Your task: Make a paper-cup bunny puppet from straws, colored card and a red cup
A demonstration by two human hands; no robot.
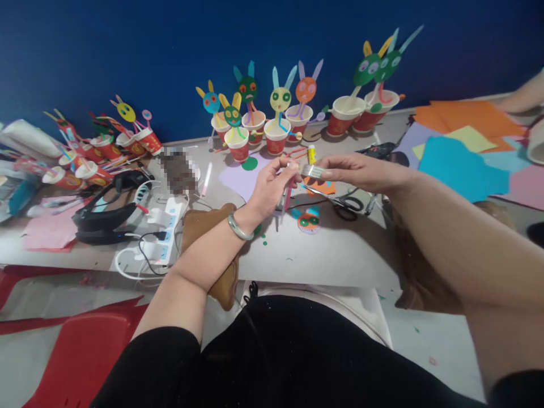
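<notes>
Over the middle of the table, my left hand point(272, 186) is closed in a pinch on pink strips point(287, 198) that hang below its fingers. My right hand point(352, 171) is closed round a roll of clear tape point(312, 171), which touches or nearly touches the left fingertips. Beneath the hands lie scissors point(348, 207) with black handles and a scrap of orange paper point(323, 187). An orange paper face point(308, 221) with green eyes and blue ears rests nearer to me. A yellow glue stick point(312, 154) stands just behind the hands.
Red and white paper cups point(276, 137) with paper rabbit figures line the blue wall. Coloured paper sheets point(457, 167) cover the right side, where another person's arm point(525, 95) reaches in. On the left are a power strip point(169, 232), cables and a black headset point(104, 218).
</notes>
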